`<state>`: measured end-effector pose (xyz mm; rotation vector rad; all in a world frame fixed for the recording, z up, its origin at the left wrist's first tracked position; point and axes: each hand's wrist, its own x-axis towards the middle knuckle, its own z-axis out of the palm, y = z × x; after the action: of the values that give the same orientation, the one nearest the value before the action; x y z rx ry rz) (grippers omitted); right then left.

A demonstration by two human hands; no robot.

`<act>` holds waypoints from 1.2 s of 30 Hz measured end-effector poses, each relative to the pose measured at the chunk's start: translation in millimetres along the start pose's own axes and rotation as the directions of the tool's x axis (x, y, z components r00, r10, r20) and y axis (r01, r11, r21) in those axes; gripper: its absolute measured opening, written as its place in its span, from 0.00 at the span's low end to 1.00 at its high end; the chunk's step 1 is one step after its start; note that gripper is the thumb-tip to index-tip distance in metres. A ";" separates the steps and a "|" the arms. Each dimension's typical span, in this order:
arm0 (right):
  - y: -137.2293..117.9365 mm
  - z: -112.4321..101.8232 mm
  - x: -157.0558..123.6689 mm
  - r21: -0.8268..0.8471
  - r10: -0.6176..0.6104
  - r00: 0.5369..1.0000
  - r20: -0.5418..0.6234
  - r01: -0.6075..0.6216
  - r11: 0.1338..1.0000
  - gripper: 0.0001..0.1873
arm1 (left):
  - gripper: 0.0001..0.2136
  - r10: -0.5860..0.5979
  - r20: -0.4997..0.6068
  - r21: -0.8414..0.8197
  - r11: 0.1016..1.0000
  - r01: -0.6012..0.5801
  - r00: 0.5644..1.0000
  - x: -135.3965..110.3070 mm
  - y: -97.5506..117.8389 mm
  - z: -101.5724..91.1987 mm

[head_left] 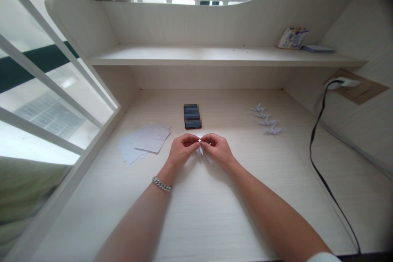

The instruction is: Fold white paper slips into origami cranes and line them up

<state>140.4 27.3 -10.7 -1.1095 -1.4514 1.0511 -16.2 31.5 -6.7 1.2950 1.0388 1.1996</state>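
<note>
Between my fingertips is a small folded piece of white paper (200, 150), mostly hidden, with pointed ends showing below. My left hand (183, 147), with a chain bracelet (162, 184) at the wrist, pinches it from the left. From the other side my right hand (216, 148) pinches it too, so the fingertips of both hands nearly meet. Just beyond the hands lies a phone (192, 116), its screen blurred. Loose paper sheets (152, 137) overlap to the left of my left hand. Several folded paper cranes (267, 122) stand in a row at the right.
A shelf (190, 54) runs across the back, with a small colourful box (292, 38) and a flat item (318, 48) at its right. A black cable (312, 139) hangs from the wall socket (356, 86) down the right side. White slanted rails (49, 77) border the left.
</note>
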 end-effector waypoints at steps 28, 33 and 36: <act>-4.4 4.7 -0.1 0.130 0.043 0.999 -0.026 -0.040 0.991 0.13 | 0.14 -0.023 -0.098 -0.164 0.986 0.006 0.995 2.4 -4.4 0.7; -4.0 5.1 -0.6 0.024 0.008 0.998 -0.055 -0.007 1.000 0.12 | 0.10 0.084 -0.108 -0.063 0.994 -0.091 0.991 1.4 -4.3 4.0; -6.3 5.7 -0.7 0.033 -0.001 0.998 -0.065 0.003 0.999 0.11 | 0.08 0.124 -0.117 -0.015 0.992 -0.127 0.985 -0.4 -1.8 8.0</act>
<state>134.1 25.0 -5.5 -1.1089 -1.3785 1.0249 -8.3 30.2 -8.1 1.3015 1.0358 1.3918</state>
